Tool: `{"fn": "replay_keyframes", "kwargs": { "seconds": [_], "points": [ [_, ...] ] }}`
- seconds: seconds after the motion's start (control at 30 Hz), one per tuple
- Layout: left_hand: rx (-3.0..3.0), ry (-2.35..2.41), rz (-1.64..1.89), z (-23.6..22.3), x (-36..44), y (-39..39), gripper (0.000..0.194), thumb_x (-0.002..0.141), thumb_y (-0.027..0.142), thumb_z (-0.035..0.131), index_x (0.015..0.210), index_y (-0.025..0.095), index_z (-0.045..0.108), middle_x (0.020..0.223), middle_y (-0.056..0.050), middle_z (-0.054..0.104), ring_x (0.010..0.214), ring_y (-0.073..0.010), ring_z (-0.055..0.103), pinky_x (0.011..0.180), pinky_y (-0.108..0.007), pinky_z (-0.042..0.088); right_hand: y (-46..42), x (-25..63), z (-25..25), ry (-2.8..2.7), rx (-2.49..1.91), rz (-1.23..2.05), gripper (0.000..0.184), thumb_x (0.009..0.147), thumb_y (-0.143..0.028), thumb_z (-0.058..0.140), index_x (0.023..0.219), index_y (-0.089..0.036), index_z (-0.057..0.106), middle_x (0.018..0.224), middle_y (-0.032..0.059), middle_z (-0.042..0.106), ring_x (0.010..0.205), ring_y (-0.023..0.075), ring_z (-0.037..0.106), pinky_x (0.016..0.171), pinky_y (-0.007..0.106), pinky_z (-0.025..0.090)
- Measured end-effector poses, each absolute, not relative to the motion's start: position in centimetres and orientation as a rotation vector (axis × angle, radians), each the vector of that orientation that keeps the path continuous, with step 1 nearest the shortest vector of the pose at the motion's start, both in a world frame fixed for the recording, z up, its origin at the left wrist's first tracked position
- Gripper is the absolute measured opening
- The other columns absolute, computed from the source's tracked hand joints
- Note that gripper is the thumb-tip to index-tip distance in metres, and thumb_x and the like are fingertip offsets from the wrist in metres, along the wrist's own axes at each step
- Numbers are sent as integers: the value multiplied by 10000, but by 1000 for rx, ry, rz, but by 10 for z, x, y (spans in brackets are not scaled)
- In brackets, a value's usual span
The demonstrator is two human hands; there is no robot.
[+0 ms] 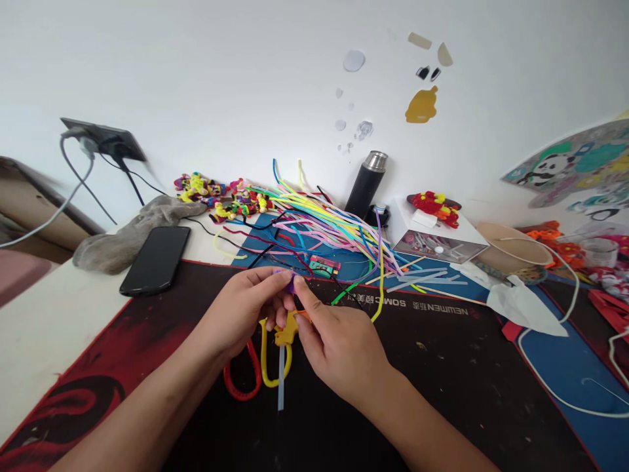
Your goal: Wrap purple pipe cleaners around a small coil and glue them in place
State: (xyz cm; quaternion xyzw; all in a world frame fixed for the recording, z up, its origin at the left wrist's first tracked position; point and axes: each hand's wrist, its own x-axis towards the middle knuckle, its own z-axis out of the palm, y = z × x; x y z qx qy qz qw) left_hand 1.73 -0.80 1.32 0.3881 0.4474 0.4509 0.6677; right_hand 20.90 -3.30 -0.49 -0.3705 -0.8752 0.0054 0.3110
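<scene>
My left hand (246,308) and my right hand (334,344) meet over a black and red desk mat (442,387). Their fingertips pinch a small purple piece (291,282) between them. Under the hands lie a yellow loop with an orange-yellow part (284,337), a red loop (243,380) and a pale blue stick (281,383). A heap of coloured pipe cleaners (324,229) spreads across the table just beyond the hands.
A black phone (156,259) and a grey cloth (132,233) lie at the left. A black flask (366,183), a white box (437,236), finished colourful figures (221,196) and crumpled paper (521,298) stand further back and right. White cord (565,308) loops at the right.
</scene>
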Motion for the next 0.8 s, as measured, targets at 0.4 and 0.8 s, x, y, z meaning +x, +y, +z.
{"fn": "replay_keyframes", "kwargs": {
  "seconds": [0.4, 0.8],
  "points": [
    [892, 1020, 1016, 14, 17, -9, 436, 806, 538, 871, 699, 143, 722, 616, -33, 690, 444, -96, 574, 410, -183, 430, -34, 209, -5, -2326, -995, 31, 496, 1132, -211, 452, 1601, -76, 539, 826, 56, 820, 632, 181, 733, 591, 300, 452],
    [886, 1010, 1020, 13, 17, -8, 444, 806, 549, 882, 719, 142, 729, 616, -31, 696, 445, -97, 579, 418, -184, 440, -33, 208, -4, -2316, -985, 19, 477, 1129, -197, 449, 1580, -77, 552, 828, 44, 823, 625, 179, 728, 589, 306, 444]
  ]
}}
